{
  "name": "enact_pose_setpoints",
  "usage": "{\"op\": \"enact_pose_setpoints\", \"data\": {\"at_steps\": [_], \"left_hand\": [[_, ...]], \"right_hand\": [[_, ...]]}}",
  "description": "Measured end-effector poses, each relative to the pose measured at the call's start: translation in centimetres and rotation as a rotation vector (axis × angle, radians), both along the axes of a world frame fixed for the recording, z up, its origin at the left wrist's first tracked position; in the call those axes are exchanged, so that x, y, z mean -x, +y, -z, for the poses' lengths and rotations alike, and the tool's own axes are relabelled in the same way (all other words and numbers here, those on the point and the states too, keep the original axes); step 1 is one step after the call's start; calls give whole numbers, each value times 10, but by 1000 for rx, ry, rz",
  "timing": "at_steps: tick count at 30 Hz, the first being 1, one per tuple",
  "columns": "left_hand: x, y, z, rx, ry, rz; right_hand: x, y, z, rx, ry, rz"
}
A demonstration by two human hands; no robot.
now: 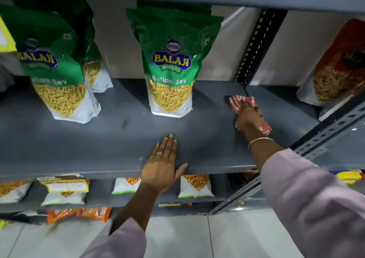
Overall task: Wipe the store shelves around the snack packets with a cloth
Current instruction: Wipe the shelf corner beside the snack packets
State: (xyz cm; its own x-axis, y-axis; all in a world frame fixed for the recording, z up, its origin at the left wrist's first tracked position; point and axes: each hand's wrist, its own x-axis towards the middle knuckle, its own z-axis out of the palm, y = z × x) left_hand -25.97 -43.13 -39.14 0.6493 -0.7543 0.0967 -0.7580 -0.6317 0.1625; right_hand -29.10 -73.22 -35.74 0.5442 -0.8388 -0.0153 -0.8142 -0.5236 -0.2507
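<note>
Nearest the camera, two pale pink sleeves reach in from the bottom of the view toward a grey metal shelf (98, 143). The left hand (163, 165) lies flat on the front edge of that shelf, fingers straight and close together, thumb spread, holding nothing; it appears to be bracing. Further in and to the right, the right hand (249, 117), with a thin bangle at the wrist, presses a red-and-white checked cloth (240, 101) onto the shelf surface near its back right corner, fingers curled over the bunched fabric, part of which trails out behind the wrist. The cloth sits right of the middle green Ratlami Sev packet (170, 64) and apart from it, close to the slotted upright (256, 44) that divides the bays. A second green Ratlami Sev packet (57, 68) stands to the left, with another tucked behind it, and an orange-red packet (335, 64) leans in the next bay. As for progress, the wiping looks to be under way at the right end of this shelf only; a scuff or smudge (125, 122) between the two green packets is still there, suggesting the middle and left stretches remain to be done. Whether the wiped part is cleaner cannot be told from the surface. The lower shelves, holding more snack packets (195, 186), and the neighbouring bay show no sign either way.
</note>
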Motion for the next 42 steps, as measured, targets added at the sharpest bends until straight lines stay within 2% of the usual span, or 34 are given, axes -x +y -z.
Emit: {"op": "enact_pose_setpoints", "data": {"at_steps": [6, 8, 11, 13, 17, 20, 22, 24, 28, 30, 33, 36, 39, 40, 42], "left_hand": [[2, 0, -1, 2, -36, 6], [2, -1, 0, 2, -58, 9], [3, 0, 0, 2, -55, 22], [2, 1, 0, -1, -43, 23], [1, 1, 1, -13, -41, 10], [1, 1, -1, -29, -34, 1], [0, 1, 0, -19, -34, 0], [1, 1, 1, -10, -45, -2], [2, 1, 4, 23, -78, 7], [3, 1, 2, 17, -63, 17], [2, 3, -1, -31, -5, 34], [0, 2, 1, -26, 6, 39], [-3, 1, 5, -7, -13, 14], [-4, 1, 6, 3, -20, 10], [0, 2, 6, 22, -26, 11]], "right_hand": [[21, 2, -9, -56, -101, 197], [23, 10, -13, 57, -155, 199], [24, 38, -3, 206, -137, -107], [29, 46, 6, 205, -107, -230], [41, 20, 2, 135, -69, 2], [50, -2, -5, -18, -203, 270], [52, -7, -5, -94, -175, 316], [50, -5, -1, -87, -130, 215], [38, 21, -2, 107, -337, -105], [28, 51, 6, 150, -298, -290], [10, 89, 12, 227, -131, -491], [4, 74, 11, 194, -55, -430], [-8, 48, 13, 96, -27, -93], [-18, 46, 13, 80, -16, -105], [-40, 51, 15, 99, -14, -371]]}}
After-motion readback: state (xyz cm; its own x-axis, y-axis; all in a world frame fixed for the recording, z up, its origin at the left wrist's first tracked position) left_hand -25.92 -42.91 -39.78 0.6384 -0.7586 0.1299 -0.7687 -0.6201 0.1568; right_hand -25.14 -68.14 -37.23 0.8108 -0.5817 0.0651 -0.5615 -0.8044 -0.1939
